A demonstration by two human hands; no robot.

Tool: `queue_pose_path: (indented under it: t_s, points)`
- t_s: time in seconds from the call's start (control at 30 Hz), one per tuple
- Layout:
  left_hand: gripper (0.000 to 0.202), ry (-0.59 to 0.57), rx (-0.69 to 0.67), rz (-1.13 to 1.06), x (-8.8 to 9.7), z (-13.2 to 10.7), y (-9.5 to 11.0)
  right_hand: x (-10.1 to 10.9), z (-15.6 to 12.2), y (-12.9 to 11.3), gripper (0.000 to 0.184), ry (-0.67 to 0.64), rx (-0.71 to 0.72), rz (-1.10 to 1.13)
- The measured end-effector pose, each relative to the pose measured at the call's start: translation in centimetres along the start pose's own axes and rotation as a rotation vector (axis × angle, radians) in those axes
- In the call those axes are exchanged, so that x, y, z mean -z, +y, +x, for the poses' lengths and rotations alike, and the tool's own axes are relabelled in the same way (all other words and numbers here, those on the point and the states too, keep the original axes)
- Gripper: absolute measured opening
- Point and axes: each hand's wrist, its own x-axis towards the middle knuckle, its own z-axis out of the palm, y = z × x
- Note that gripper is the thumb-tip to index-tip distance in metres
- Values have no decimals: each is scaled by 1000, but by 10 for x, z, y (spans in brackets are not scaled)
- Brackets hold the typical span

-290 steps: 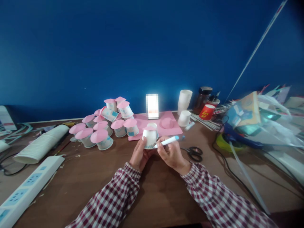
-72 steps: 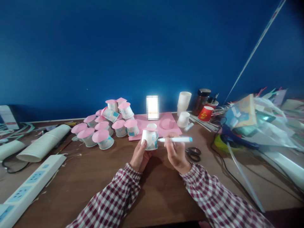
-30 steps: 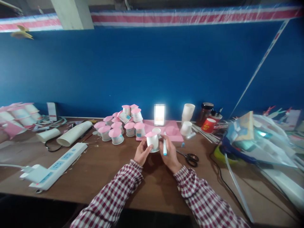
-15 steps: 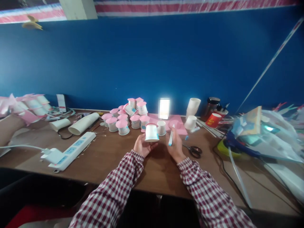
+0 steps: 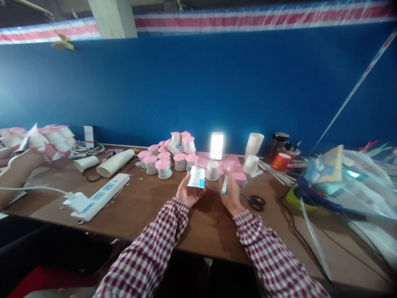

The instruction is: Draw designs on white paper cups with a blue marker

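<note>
My left hand (image 5: 187, 194) is closed around the lower part of a white paper cup (image 5: 196, 177) with blue print on its side. The cup is tilted, and a thin pink edge shows along its far top. In my right hand (image 5: 231, 192), closed, is a slim white pen (image 5: 224, 184) with a blue end, its pale tip pointing up. Another white cup (image 5: 212, 170) stands upside down on the table between my hands, just beyond them. Left of the held cup is a group of white cups with pink paper discs (image 5: 163, 168), some of them stacked.
Black-handled scissors (image 5: 257, 203) lie right of my right hand. Pink sheets (image 5: 237, 170) lie behind it, near stacked cups (image 5: 254, 142) and a red cup (image 5: 281, 162). A power strip (image 5: 101, 198) and paper tubes (image 5: 115, 162) are left. Another person's hand (image 5: 27, 163) works at far left.
The held cup has turned in my left hand, so its printed side now faces me and less pink shows. My right hand keeps the pen almost in place. The view has shifted slightly.
</note>
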Motion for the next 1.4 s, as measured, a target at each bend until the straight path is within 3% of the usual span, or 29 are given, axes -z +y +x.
queue_pose_path:
  t_s: [0.57,0.83,1.03,1.33,1.4]
  points:
    - [37,55,-21,-70,-1,6,2,-3,1,2,33,8,31,16]
    - [36,28,-54,45,-4,22,20,-2,5,11,36,19,-10,32]
    - [30,59,-62,11,4,25,17,-1,3,16,37,41,-50,8]
    - [32,-8,-73,-23,14,20,29,-12,8,19,40,9,29,-76]
    - [36,-79,-38,20,19,21,26,-15,15,20,40,10,43,-101]
